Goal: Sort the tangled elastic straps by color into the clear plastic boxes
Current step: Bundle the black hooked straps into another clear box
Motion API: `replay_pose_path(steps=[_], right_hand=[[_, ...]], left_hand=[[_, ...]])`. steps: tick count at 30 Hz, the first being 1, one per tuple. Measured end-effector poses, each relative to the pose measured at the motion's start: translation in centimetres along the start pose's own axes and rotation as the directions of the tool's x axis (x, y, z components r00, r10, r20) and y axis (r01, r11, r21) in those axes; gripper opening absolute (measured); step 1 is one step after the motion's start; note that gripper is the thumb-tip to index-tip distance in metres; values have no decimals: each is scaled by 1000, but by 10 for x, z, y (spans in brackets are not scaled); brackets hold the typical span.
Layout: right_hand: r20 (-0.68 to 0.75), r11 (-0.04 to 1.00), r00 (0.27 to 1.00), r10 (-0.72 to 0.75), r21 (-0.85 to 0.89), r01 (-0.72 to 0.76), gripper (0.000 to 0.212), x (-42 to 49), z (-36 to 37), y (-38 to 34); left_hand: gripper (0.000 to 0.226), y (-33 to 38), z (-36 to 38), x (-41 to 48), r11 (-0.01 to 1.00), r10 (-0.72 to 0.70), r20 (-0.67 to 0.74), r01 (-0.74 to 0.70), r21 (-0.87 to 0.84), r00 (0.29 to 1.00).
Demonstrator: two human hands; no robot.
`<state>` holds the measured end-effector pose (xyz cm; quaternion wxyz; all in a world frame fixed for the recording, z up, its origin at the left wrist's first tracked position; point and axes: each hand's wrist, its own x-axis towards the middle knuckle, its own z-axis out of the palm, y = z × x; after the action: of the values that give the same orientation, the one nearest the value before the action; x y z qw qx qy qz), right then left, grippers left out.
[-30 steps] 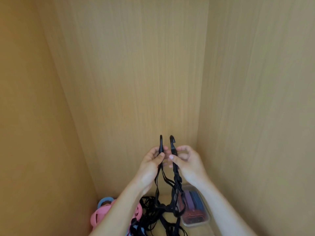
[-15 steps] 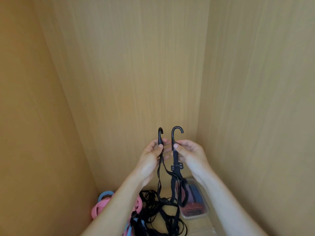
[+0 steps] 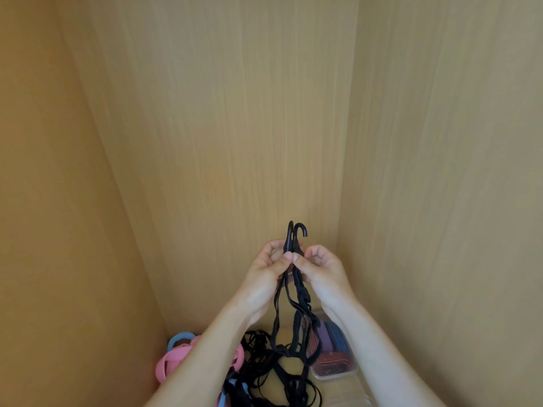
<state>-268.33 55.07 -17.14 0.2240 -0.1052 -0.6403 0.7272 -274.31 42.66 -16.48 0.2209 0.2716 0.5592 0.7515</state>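
The two hooks (image 3: 291, 239) now sit pressed together — 0.5 s ago they were apart. Left hand (image 3: 264, 277) and right hand (image 3: 323, 271) pinch the black strap (image 3: 303, 299) just below them, thumbs touching. It hangs to the tangle (image 3: 264, 356) beside the clear box (image 3: 332, 376).

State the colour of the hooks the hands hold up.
The hooks are black; head view shows it.

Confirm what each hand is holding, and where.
Left hand and right hand each pinch the black strap just under a hook; the rest hangs below.
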Motion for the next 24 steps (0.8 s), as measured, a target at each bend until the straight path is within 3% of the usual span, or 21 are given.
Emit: replay_pose_path(steps=[8,11,16,21,24], right_hand=[[22,990,1000,-9,-144,12,32,-6,-4,3],[24,972,999,-40,-230,44,26,-8,-8,0],[49,891,987,-151,-427,158,15,-15,-5,2],[152,892,984,-97,-425,154,40,-30,5,19],[159,931,987,-8,-359,66,51,-37,14,28]], left_hand=[[43,1,-4,-5,999,-5,-3,5,45,1000],[49,-1,-6,-5,1000,-15,-17,14,-5,1000],[35,-7,-8,-4,993,-42,-90,32,-111,995],[28,-12,-2,-2,974,-85,-251,28,-225,964],[20,-15,4,-3,988,-91,-321,46,-145,943]])
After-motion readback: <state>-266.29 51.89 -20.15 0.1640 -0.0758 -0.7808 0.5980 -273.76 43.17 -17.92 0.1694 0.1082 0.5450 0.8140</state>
